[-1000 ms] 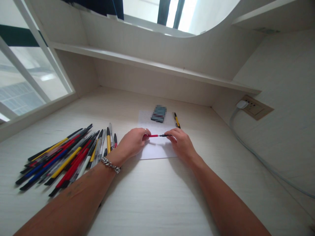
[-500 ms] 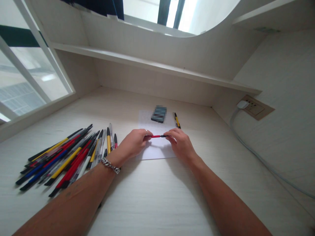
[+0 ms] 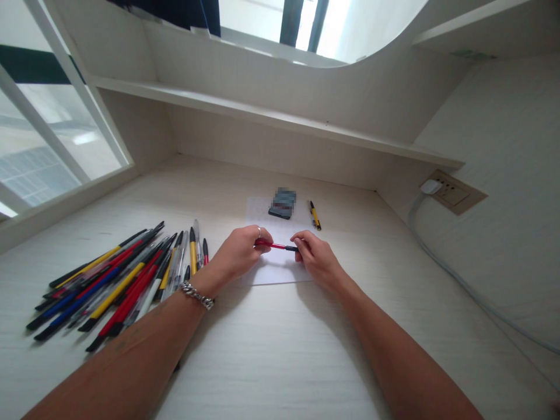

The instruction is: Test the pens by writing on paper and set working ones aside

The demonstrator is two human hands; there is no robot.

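A red pen with a black end (image 3: 278, 245) is held nearly level above a white sheet of paper (image 3: 280, 273). Its red end is pinched in the fingers of my left hand (image 3: 240, 252). At the black end, the thumb and curled fingers of my right hand (image 3: 321, 256) are closed on the pen. The very tips of the pen are hidden in my fingers. Just beyond the hands, a dark, pixelated flat object (image 3: 282, 204) lies on the far part of the sheet.
A heap of red, blue, yellow, black and clear pens (image 3: 118, 274) lies left of my left arm. A yellow and black pen (image 3: 315, 216) rests beyond my right hand, beside a clear one. A shelf (image 3: 271, 111) overhangs the back; a cable (image 3: 464, 283) runs from the wall socket (image 3: 459, 192).
The pen has tilted, its black end now lower and nearer to me. My right hand's fingers have curled and shifted slightly down around that end. The left hand has barely moved.
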